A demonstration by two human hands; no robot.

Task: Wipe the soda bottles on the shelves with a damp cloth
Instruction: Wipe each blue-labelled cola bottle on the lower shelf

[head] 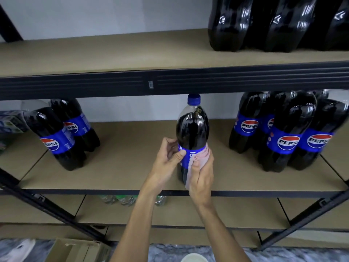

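Up front in the head view, a soda bottle is standing upright near the front edge of the middle shelf. The left hand is gripping its blue label, thumb curled across the front. The right hand is wrapping a pink cloth round the label's right side, fingers seemingly curled behind. More bottles are standing at left and right.

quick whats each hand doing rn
Left hand: grips the Pepsi bottle at its label.
Right hand: holds the pink cloth against that bottle.
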